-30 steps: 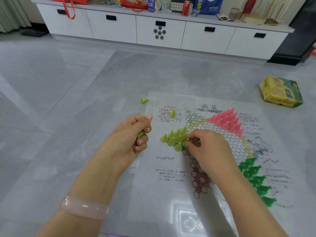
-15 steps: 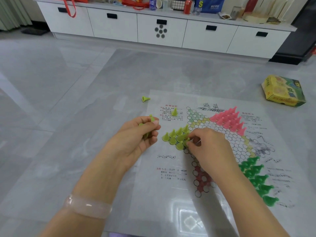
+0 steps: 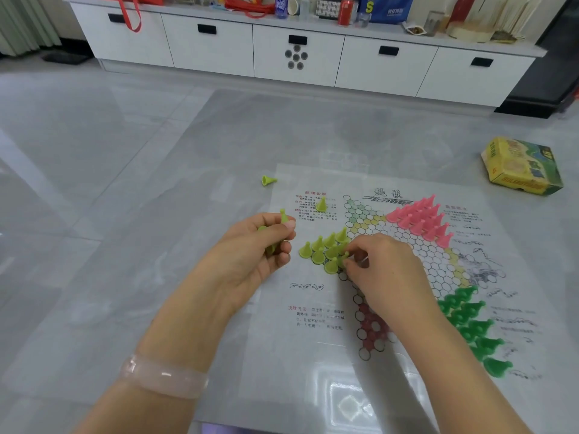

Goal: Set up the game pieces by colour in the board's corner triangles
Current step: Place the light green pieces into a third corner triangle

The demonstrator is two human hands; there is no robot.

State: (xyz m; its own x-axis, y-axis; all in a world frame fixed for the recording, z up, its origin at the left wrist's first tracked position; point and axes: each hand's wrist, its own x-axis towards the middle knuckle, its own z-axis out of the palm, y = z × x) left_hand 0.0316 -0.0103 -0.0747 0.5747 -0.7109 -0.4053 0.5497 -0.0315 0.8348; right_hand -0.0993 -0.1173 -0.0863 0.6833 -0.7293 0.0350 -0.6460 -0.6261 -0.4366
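— What's by that white cabinet point(image 3: 297, 48)?
— A red can point(image 3: 345, 11) and a blue bag point(image 3: 387, 7) on top of it; a yellow box point(image 3: 521, 166) lies on the floor, well in front of its right end.

A living room at home, seen from the floor.

Polished grey floor tiles point(image 3: 94, 170) run back to a long, low white cabinet point(image 3: 313, 54) with dark drawer pulls. Its top is crowded with household odds and ends: a red drink can point(image 3: 345, 11), a blue shopping bag point(image 3: 387, 7), a red bag strap point(image 3: 133, 17). A game box point(image 3: 521, 166) lies near a paper game board point(image 3: 391, 277) spread out flat.
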